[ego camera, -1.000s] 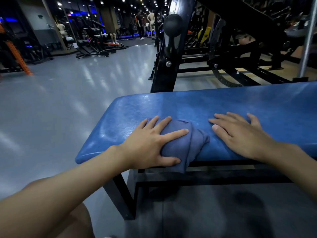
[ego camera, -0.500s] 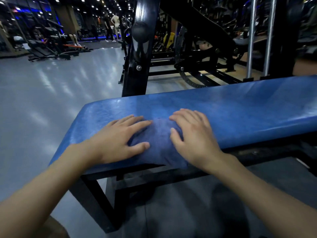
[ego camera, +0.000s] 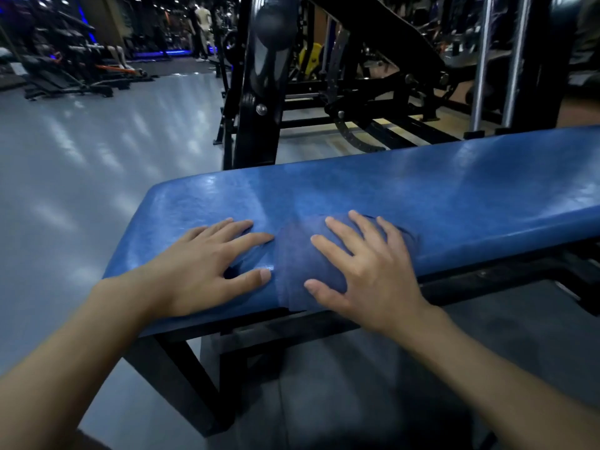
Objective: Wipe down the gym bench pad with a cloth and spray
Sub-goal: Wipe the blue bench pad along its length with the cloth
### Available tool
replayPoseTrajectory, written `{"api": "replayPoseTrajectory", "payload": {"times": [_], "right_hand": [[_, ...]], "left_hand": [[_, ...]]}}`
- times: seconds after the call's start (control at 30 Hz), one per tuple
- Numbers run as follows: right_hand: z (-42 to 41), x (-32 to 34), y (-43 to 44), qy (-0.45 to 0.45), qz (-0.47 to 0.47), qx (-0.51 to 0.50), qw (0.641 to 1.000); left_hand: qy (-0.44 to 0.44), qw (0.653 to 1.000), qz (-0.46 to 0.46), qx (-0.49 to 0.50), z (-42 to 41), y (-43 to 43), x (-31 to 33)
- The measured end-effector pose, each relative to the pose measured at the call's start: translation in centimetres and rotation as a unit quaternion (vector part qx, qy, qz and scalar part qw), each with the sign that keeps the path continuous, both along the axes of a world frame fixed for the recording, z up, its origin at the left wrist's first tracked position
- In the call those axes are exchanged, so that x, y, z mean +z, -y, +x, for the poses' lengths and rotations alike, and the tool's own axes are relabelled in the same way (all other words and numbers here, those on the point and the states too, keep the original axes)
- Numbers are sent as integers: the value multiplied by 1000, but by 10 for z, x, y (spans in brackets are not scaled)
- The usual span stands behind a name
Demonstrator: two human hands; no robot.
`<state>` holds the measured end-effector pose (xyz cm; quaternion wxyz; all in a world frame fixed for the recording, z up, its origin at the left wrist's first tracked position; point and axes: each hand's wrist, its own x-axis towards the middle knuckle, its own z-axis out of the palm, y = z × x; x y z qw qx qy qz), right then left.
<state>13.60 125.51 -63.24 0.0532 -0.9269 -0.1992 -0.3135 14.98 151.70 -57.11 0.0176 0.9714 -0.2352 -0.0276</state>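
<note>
The blue bench pad (ego camera: 438,203) runs from the centre to the right edge on a black frame. A blue-grey cloth (ego camera: 293,264) lies on its near edge, draped slightly over the front. My right hand (ego camera: 367,271) presses flat on the cloth with its fingers spread. My left hand (ego camera: 207,267) lies flat on the bare pad just left of the cloth, its fingertips at the cloth's edge and nothing in it. No spray bottle is in view.
A black machine upright (ego camera: 259,92) stands directly behind the pad, with more black frames and two chrome posts (ego camera: 496,60) at the back right. Shiny grey floor (ego camera: 81,173) spreads to the left. Other gym machines (ego camera: 65,73) and distant people stand far back.
The cloth went from under my left hand to under my right, which slid left onto it. My left hand now rests on bare pad. The view has turned right.
</note>
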Motion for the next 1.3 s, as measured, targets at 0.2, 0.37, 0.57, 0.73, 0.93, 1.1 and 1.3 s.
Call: {"api": "replayPoseTrajectory", "payload": {"times": [0.2, 0.37, 0.57, 0.73, 0.93, 1.1, 1.3], "right_hand": [[-14, -13, -18, 56, 135, -128, 981], [-14, -21, -46, 115, 153, -128, 973], [10, -34, 8, 205, 81, -30, 975], [17, -35, 63, 206, 84, -83, 971], [3, -29, 34, 135, 200, -181, 953], [-3, -29, 24, 118, 161, -174, 964], [16, -35, 83, 175, 112, -139, 968]], "left_hand": [[26, 999, 22, -3, -2, 11, 1], [38, 998, -36, -36, 7, 16, 1], [34, 993, -75, -89, 7, 33, -2], [60, 994, -39, -77, 7, 44, -6], [72, 994, -45, -69, 8, 55, -7], [63, 992, -59, -94, 15, 76, -6], [58, 991, -32, -119, 14, 107, -7]]}}
